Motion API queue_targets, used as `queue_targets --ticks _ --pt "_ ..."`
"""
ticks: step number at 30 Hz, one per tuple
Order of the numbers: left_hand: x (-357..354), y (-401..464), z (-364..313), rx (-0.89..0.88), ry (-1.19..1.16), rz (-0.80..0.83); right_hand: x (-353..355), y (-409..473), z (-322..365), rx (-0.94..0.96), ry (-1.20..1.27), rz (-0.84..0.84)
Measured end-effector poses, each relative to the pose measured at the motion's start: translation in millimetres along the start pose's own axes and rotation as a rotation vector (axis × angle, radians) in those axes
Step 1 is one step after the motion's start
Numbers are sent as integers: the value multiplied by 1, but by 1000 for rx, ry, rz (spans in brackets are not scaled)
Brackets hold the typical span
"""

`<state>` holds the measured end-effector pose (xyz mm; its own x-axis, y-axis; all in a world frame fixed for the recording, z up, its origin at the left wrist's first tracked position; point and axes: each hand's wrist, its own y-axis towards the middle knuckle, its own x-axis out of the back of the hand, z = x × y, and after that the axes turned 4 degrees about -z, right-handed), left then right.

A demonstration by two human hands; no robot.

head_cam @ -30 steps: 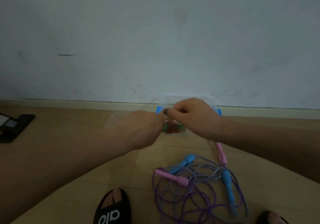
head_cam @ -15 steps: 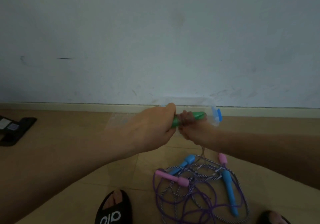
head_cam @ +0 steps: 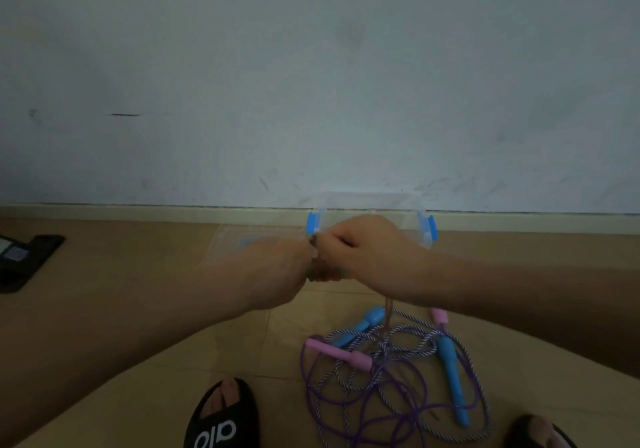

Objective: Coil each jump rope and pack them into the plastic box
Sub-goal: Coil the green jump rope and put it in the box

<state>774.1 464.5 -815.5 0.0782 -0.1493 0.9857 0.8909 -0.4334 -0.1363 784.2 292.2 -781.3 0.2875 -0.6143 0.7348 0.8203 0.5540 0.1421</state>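
My left hand (head_cam: 277, 267) and my right hand (head_cam: 367, 250) meet above the floor, just in front of the clear plastic box (head_cam: 424, 225) with blue latches. Both grip a dark bundle of jump rope (head_cam: 320, 274) between them; its handles are hidden in the hands. One strand (head_cam: 388, 310) hangs down from my right hand. On the floor below lie a purple rope with pink handles (head_cam: 341, 354) and a striped rope with blue handles (head_cam: 450, 371), tangled together.
The box's clear lid (head_cam: 232, 239) lies flat to the left of the box, against the skirting board. A black device (head_cam: 24, 260) sits at the far left. My feet in black sandals (head_cam: 221, 420) flank the rope pile.
The green handle seen between my hands half a second ago is now hidden. My right hand has turned over the top of the bundle, and both hands stay by the box.
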Motion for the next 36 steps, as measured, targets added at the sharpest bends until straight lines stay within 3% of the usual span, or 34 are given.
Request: queue_targets --ticks 4,9,12,14,19,22,27,31,34,36 --pt "19 -5 -10 -67 17 -60 10 23 -17 -1 -14 -59" --pt "33 -7 -23 -125 -147 -30 17 30 -42 -74 133 102" --pt "40 -6 -20 -13 -280 -132 10 29 -60 -189 286 90" --pt "45 -4 -20 32 -301 -212 -3 25 -64 -282 261 110" --pt "45 -3 -28 162 -437 -233 -36 -7 -46 -329 435 50" --pt "37 1 -21 263 -433 -151 -33 -22 -32 -290 266 24" --pt "13 -1 10 390 -309 -110 -31 -44 -9 -21 -138 244" --pt "-2 -10 12 268 -203 -29 -7 -18 1 73 -131 106" --pt "6 -11 6 134 -145 -81 13 7 -12 84 -143 -60" --pt "18 -13 0 39 -99 -89 20 15 -21 92 -143 -76"
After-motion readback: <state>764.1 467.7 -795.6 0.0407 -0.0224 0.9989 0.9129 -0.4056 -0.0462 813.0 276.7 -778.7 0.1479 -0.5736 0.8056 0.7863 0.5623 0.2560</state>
